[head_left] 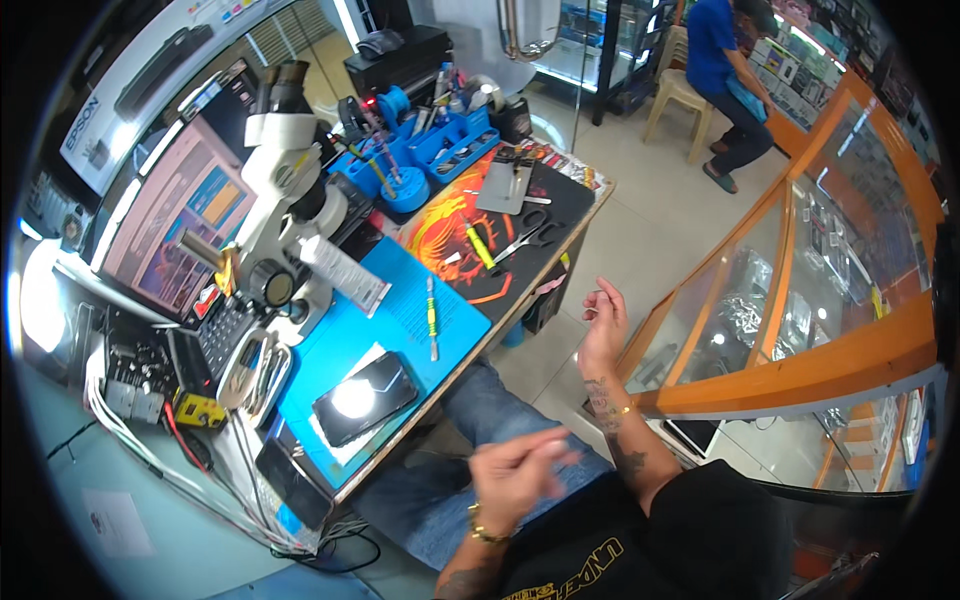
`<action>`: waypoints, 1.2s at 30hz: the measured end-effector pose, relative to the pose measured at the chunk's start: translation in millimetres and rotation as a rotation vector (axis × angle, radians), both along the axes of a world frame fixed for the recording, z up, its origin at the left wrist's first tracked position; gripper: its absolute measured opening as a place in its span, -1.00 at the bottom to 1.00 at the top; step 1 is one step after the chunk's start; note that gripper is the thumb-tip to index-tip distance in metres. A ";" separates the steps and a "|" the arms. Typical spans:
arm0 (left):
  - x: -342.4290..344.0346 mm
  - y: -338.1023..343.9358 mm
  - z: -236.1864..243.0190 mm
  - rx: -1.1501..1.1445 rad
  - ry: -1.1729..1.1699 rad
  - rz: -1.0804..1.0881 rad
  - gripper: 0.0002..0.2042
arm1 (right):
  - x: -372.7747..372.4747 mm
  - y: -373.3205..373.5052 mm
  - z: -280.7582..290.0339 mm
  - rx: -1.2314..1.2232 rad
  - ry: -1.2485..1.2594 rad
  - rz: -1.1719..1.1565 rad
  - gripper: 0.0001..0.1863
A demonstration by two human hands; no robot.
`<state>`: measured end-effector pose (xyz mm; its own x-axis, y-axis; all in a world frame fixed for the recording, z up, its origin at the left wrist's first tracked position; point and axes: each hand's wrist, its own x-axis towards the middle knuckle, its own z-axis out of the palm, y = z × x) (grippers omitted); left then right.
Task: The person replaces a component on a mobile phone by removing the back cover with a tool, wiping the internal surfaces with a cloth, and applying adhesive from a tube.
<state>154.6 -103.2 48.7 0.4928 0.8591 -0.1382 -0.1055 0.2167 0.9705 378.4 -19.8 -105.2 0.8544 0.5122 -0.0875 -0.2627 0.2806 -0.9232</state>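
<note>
My left hand (pixel 522 474) hovers over my lap, its fingers smeared by motion, so its grip is unclear. My right hand (pixel 605 322) is raised beyond the desk's edge, fingers loosely bent and apart, with nothing in it. Nearest on the desk is a dark smartphone (pixel 366 399), lying on white paper on a blue work mat (pixel 300 398) and reflecting a bright light. A slim yellow-green hand tool (pixel 432 322) lies on the mat farther off. Beside it, a white tube (pixel 345 274) leans near the microscope (pixel 272 210).
Scissors (pixel 530 238), a yellow-handled tool (pixel 480 246) and a metal plate (pixel 505 184) lie on a dark patterned mat. Blue organizers (pixel 450 148) stand behind. A second phone (pixel 293 478) lies by the near corner. Glass display counters (pixel 770 290) stand right; a person (pixel 722 80) sits beyond.
</note>
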 end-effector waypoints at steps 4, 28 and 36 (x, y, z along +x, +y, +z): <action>-42.3 15.9 -27.2 0.157 -0.079 0.227 -0.62 | 43.8 50.5 -70.2 -0.322 0.193 -0.001 -0.64; 23.8 29.8 -30.4 0.623 0.346 0.231 -0.40 | 4.5 -101.5 54.8 0.314 0.501 0.615 -0.57; -31.3 14.3 -8.8 -0.161 -0.123 0.281 -0.56 | -53.7 -118.8 62.4 0.273 0.772 0.916 -0.50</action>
<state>123.3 -88.8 40.0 0.2613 0.9355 -0.2378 -0.2970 0.3123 0.9024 324.7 -138.5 -42.8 -0.0594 0.9766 -0.2066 -0.9159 -0.1356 -0.3777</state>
